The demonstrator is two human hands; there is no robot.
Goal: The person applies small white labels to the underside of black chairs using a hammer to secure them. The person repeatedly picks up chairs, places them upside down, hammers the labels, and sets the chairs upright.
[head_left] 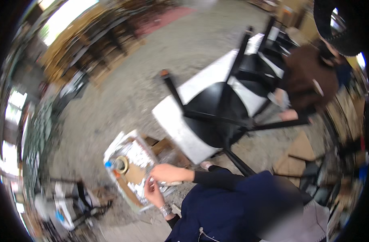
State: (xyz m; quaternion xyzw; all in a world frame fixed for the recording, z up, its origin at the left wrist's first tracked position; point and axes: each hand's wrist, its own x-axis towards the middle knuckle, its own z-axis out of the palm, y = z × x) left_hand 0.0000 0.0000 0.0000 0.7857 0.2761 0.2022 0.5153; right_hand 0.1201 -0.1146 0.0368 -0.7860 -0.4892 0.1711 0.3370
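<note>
My left hand (153, 195), with a silvery band at the wrist, is closed in a pinch. Just above it, my right hand (171, 173) is also closed, its fingertips close to the left's. Whatever they hold between them is too small and blurred to name. Both hands hover over the near side of a shallow box (128, 198) lined with crumpled white plastic. Inside it lie a tape roll (123, 165) and a clear bottle with a blue cap (108, 164). Beyond my hands, a black chair (216, 117) rests upside down with its legs up.
The chair lies on a long white-topped table (168, 115); more black chairs (255, 74) stand behind. At its right side a person in brown (307, 78) bends over. Cardboard boxes (164, 147) sit beside the shallow box. Stacked chair parts (103, 36) line the far left.
</note>
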